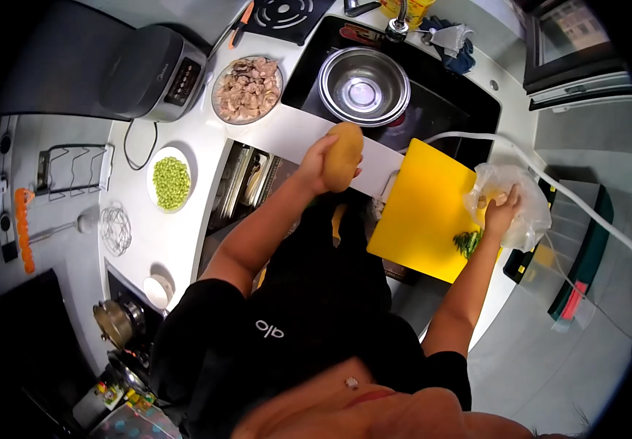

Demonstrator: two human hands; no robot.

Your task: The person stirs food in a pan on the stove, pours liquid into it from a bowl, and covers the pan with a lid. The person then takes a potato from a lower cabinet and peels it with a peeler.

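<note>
My left hand (320,162) is closed around a large brown potato (343,157), lifted in front of the counter's edge near the sink. On the right, my right hand (503,212) grips at a thin clear plastic bag (532,216); small tan pieces show by its fingertips, too unclear to name. That bag lies over the right side of a yellow cutting board (414,208). Chopped green onion (466,244) sits on the board close to my right wrist.
A metal bowl (364,86) stands in the black sink (440,110). Left of it are a plate of cut raw meat (247,89), a bowl of green peas or beans (171,182) and a cooker (156,73). An open drawer (246,179) sits below the counter. A white hose (543,174) curves past the bag.
</note>
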